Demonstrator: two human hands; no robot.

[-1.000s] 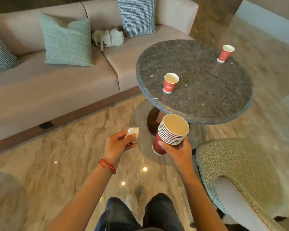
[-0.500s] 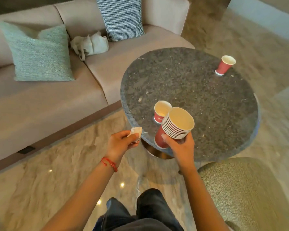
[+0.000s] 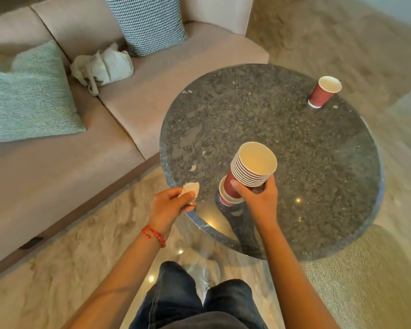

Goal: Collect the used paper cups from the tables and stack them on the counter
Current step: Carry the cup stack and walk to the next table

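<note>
My right hand grips a stack of several red paper cups tilted over the round dark stone table. The bottom of the stack sits in or right over a single red cup standing on the table near its front edge; that cup is mostly hidden. Another red cup stands upright at the table's far right edge. My left hand pinches a crumpled white tissue at the table's near-left rim.
A beige sofa lies to the left with a green cushion, a checked cushion and a crumpled cloth. A green woven chair is close at the lower right. Glossy marble floor surrounds the table.
I have stepped closer to the table. My right hand moved the stack forward and down onto the near cup, which now shows only below the stack. The left hand still holds the tissue.
</note>
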